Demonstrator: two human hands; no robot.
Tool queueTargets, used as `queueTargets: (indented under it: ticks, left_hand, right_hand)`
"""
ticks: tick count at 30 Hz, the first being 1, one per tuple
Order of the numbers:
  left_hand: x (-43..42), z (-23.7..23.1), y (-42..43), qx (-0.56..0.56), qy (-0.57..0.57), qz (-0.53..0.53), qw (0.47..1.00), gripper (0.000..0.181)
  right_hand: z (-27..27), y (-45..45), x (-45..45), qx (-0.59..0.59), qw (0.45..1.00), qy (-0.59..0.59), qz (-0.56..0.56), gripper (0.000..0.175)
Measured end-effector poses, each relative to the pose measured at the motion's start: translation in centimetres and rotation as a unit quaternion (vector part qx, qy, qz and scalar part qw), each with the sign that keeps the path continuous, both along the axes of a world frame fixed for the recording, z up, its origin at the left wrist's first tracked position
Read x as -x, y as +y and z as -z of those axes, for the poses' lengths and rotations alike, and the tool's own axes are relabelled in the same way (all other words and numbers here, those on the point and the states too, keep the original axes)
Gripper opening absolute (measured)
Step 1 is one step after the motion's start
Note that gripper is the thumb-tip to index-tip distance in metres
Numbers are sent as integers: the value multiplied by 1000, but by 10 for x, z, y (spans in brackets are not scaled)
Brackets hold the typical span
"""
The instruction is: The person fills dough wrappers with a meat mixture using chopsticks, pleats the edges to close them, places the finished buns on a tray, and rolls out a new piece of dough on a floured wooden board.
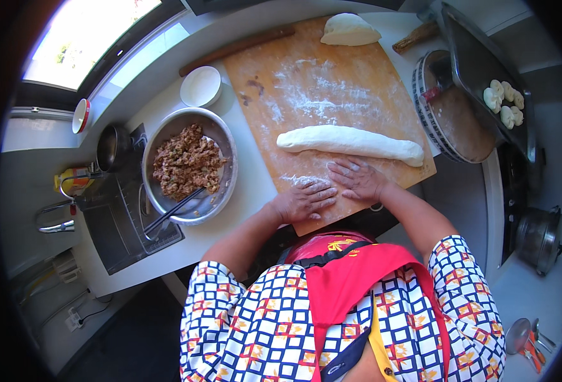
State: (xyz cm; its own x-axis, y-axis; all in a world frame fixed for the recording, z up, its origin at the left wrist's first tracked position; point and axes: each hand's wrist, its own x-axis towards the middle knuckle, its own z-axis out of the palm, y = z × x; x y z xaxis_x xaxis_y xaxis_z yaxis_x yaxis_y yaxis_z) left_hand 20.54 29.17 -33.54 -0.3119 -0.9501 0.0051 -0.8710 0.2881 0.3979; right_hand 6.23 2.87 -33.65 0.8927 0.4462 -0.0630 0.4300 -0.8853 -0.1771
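Both of my hands rest on the floured wooden board, palms down and dusted with flour. My left hand [305, 200] lies by a small patch of loose flour [305, 180] near the board's front edge. Beside it, my right hand [357, 180] sits just below a long log of white dough [350, 141], its fingertips close to the dough. Neither hand grips anything. Flour is scattered over the wooden board [261, 86] beyond the log. At the far edge sits a larger lump of dough [350, 31] with a cut-looking side.
Left of the board stands a metal bowl [230, 176] of minced filling [185, 160] with dark chopsticks [173, 212], near a white bowl [201, 87] and a rolling pin [238, 50]. A sink [114, 224] lies farther left. At right are a round steamer [436, 119] and a tray [481, 71] holding several buns [502, 98].
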Motion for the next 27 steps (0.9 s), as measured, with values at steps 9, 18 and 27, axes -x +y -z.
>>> queueTargets:
  ticks: [9,18,27]
  left_hand:
    - [-80,-13,-83,30,4,-220,975,63]
    - [-61,-8,-74,25,-4,-110,994,68]
    - [-79,-30,-100,79,8,-472,878,79]
  right_hand:
    - [-15,6,-23,2,961,12,277,61]
    - [-11,1,-20,-55,960,-53,268,67]
    - [-9,-4,-22,-38,963,-36,265,64]
